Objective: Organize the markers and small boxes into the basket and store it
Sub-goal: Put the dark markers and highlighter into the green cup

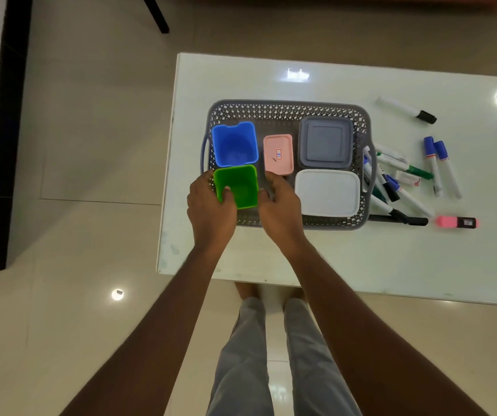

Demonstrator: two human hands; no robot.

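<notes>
A grey woven basket (286, 111) stands on the white table (361, 259). Inside it are an open blue box (234, 144), an open green box (239, 186), a pink lidded box (278, 154), a grey lidded box (325, 142) and a white lidded box (327, 192). My left hand (209, 210) grips the green box's left wall, thumb inside. My right hand (280, 202) touches the green box's right side, fingers curled against it. Several markers (403, 181) lie loose on the table, right of the basket.
A black-capped white marker (406, 110) lies far right at the back. A pink highlighter (455, 222) lies at the front right, beside a black marker (397, 220). The table's left edge is close to the basket. Glossy floor tiles and my legs show below.
</notes>
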